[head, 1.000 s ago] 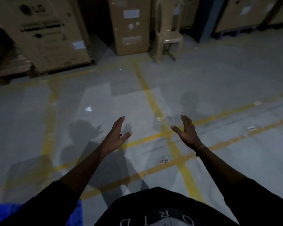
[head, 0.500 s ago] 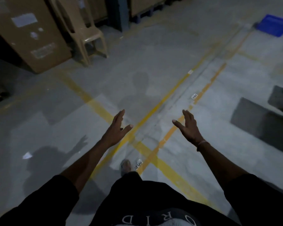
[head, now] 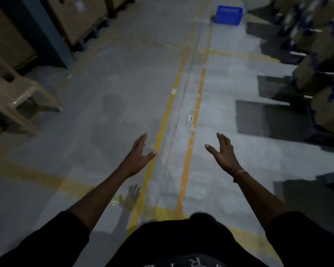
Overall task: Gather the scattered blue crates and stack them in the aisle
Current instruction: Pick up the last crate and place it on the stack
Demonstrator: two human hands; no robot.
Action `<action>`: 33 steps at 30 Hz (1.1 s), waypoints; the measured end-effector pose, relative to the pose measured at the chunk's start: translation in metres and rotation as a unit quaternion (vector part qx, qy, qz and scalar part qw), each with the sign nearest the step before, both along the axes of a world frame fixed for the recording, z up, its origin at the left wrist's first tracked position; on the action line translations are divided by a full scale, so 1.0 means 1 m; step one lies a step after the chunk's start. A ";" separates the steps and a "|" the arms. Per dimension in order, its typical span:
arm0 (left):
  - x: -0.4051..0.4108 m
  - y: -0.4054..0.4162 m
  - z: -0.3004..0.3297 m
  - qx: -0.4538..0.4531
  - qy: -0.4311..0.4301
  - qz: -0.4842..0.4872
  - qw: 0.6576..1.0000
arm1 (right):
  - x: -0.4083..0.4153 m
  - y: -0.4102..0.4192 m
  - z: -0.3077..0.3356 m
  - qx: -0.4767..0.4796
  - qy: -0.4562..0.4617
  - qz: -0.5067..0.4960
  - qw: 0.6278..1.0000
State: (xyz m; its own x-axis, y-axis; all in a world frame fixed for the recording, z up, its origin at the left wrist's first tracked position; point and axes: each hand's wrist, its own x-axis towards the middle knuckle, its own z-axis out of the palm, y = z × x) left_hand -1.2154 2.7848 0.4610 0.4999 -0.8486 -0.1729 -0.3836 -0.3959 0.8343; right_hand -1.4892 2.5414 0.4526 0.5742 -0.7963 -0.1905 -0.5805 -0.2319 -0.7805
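One blue crate (head: 228, 15) stands on the grey floor far down the aisle, at the top of the view, just right of two yellow floor lines. My left hand (head: 138, 157) and my right hand (head: 223, 152) are both held out in front of me at about waist height, palms facing each other, fingers apart, holding nothing. The crate is well beyond both hands. No other blue crate shows clearly.
A beige plastic chair (head: 14, 93) stands at the left. Big cardboard boxes (head: 77, 16) on pallets and a blue steel post (head: 37, 29) line the left side. Stacked cartons (head: 320, 74) line the right side. Yellow lines (head: 189, 151) run down the aisle floor between them.
My view has swung to the right: the chair and boxes slid to the left, and the blue crate now sits near the top centre. Both hands stay open, held out the same way.
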 end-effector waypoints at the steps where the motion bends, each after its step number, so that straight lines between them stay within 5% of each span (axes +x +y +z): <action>1: 0.013 -0.017 0.002 0.005 0.004 -0.012 1.000 | 0.006 -0.009 0.001 0.003 0.000 -0.015 1.000; 11: 0.105 -0.235 -0.017 -0.001 0.014 -0.096 0.995 | 0.061 -0.181 -0.008 -0.011 -0.007 -0.086 0.996; 33: 0.256 -0.732 -0.007 -0.040 0.030 -0.119 0.992 | 0.213 -0.650 0.014 -0.030 0.017 -0.113 0.993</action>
State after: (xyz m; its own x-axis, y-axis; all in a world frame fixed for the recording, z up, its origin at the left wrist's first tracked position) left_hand -0.9596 2.0525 0.4535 0.2737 -0.9539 -0.1232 -0.4071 -0.2309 0.8837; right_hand -1.2764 1.8916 0.4662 0.3728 -0.9149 -0.1547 -0.6490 -0.1379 -0.7482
